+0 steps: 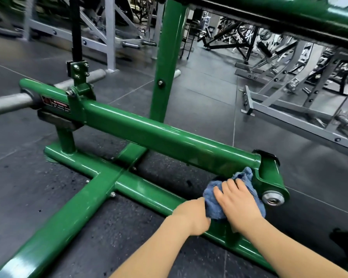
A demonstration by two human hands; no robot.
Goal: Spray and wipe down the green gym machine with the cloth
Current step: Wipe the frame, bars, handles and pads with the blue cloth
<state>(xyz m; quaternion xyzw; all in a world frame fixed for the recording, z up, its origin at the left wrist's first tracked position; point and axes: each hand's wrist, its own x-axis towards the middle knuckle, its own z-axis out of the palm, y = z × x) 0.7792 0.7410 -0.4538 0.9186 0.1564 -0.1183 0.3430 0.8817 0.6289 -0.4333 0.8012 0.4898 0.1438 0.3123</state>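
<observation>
- Two bare forearms come up from the bottom edge, both reaching onto the low end of the green gym machine [149,135].
- Left hand [193,215] first: it's curled over the lower base rail [149,190], knuckles up, its fingertips tucked in at the left edge of the cloth [215,203]. Whether it pinches the fabric or just grips the rail, I can't tell from here.
- Right beside it, the blue terry cloth is bunched up against the machine, wedged where the long lever arm drops toward its pivot bracket [269,177].
- Right hand [239,201] sits on top of that cloth, fingers spread and fairly straight, palm pressing the fabric down.
- So the hands are close together, nearly touching, with the cloth between and under them.
- Just right of the cloth, a silver round cap [273,199] marks the pivot's end.
- Farther back on the left, a grey steel weight peg [8,104] sticks out of the lever arm's far end, beside a red-and-black warning sticker [55,104].
- A green upright post [165,63] rises behind the lever arm.
- Dark rubber floor [209,101] runs all round, with grey machine frames [285,115] off to the right.
</observation>
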